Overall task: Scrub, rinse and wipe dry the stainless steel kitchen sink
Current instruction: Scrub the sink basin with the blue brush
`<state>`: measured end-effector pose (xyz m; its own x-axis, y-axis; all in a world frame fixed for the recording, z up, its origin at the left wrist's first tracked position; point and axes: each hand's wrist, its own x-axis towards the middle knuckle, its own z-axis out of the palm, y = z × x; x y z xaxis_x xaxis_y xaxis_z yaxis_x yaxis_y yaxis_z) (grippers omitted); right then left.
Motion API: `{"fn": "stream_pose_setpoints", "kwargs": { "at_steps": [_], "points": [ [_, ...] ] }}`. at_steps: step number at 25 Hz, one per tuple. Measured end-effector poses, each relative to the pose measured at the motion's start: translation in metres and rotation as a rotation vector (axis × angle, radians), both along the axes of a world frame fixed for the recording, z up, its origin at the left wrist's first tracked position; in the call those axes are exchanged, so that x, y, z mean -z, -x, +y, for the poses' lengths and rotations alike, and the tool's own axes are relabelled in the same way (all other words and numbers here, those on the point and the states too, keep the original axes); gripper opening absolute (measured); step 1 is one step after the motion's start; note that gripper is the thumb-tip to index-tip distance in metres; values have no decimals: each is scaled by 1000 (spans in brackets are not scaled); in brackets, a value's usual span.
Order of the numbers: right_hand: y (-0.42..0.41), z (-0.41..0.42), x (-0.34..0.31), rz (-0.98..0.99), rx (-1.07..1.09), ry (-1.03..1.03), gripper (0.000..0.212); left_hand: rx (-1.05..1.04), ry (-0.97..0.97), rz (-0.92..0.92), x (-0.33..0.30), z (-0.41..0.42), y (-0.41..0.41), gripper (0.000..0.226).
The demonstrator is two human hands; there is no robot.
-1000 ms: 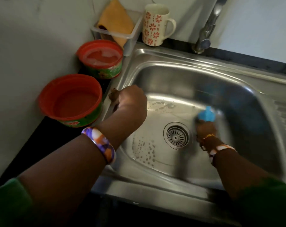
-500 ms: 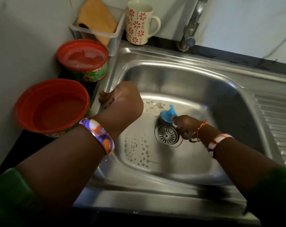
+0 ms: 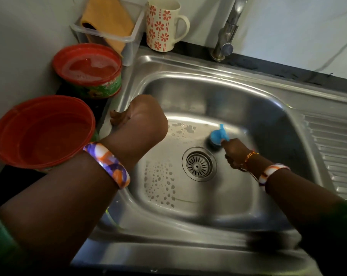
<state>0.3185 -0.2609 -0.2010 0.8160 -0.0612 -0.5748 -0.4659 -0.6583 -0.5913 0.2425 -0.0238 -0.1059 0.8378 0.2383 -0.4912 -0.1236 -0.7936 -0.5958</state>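
While the left hand point(image 3: 142, 118) stays curled over the sink point(image 3: 188, 253) rim at left, the right hand point(image 3: 235, 154), fingers gripping the blue-handled scrubber point(image 3: 218, 136), has swept back right of the drain point(image 3: 199, 163); scrubbing likely continues, rinsing still ahead.

i can read no text here; the green label on the far red tub point(image 3: 93, 87) at left is too blurred.

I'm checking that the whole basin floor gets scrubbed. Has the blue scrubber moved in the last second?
Yes. The blue scrubber, held by the right hand, went from right of the drain to its far left edge, then back to its far right.
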Motion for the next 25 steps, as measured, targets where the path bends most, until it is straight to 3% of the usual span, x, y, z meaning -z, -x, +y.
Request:
{"fn": "stream_pose_setpoints", "kwargs": {
  "at_steps": [4,7,9,12,14,16,18,20,22,25],
  "points": [
    [-4,-20,-2,-91,-95,169,28,-36,22,30,-8,-8,3,14],
    [-3,-25,-5,19,-72,104,29,-138,18,94,-7,-13,3,15],
    [-3,-14,-5,-95,-28,159,27,-174,17,95,-8,-18,8,17],
    [3,18,-4,17,-99,-81,29,-185,32,111,-11,-17,9,22],
    [9,32,2,21,-206,-37,34,-189,100,83,-13,-18,8,32],
    [10,36,4,-90,-175,77,41,-251,207,-15,-14,-16,16,24],
    [9,35,1,-19,-250,-24,33,-160,329,-76,-8,-10,21,24],
    [7,32,0,17,-256,-7,30,-254,496,-174,-14,-11,23,28],
    [5,28,0,-64,-161,46,29,-382,413,-144,-11,-15,18,23],
    [7,29,0,95,-258,-116,31,-517,441,-176,-11,-15,16,18]
  ]
}}
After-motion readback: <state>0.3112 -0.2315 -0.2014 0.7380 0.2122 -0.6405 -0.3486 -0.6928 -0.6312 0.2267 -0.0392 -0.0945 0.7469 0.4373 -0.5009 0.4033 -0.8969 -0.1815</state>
